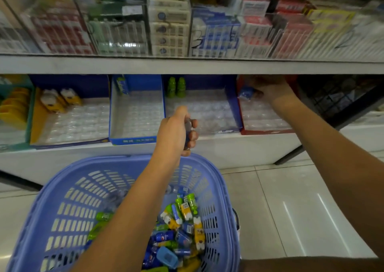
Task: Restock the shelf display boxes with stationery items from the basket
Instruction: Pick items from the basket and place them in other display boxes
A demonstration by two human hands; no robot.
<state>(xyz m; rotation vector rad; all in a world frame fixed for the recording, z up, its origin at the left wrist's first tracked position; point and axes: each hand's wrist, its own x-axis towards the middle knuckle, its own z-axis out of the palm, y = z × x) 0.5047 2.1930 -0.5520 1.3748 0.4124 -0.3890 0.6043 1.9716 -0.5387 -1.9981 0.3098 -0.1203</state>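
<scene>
- Holding mixed stationery items [182,226], the purple basket [68,168] sat below the shelf front.
- Left hand [174,132] was curled round dark blue items [188,129] over the basket's far rim.
- Right hand [270,90] was inside the red display box [268,130], beside a blue pack [246,93]; grip unclear, blurred.
- Upper shelf edge [187,65] overhung that hand.
- Two green bottles [176,87] stood at the back of the neighbouring box.
</scene>
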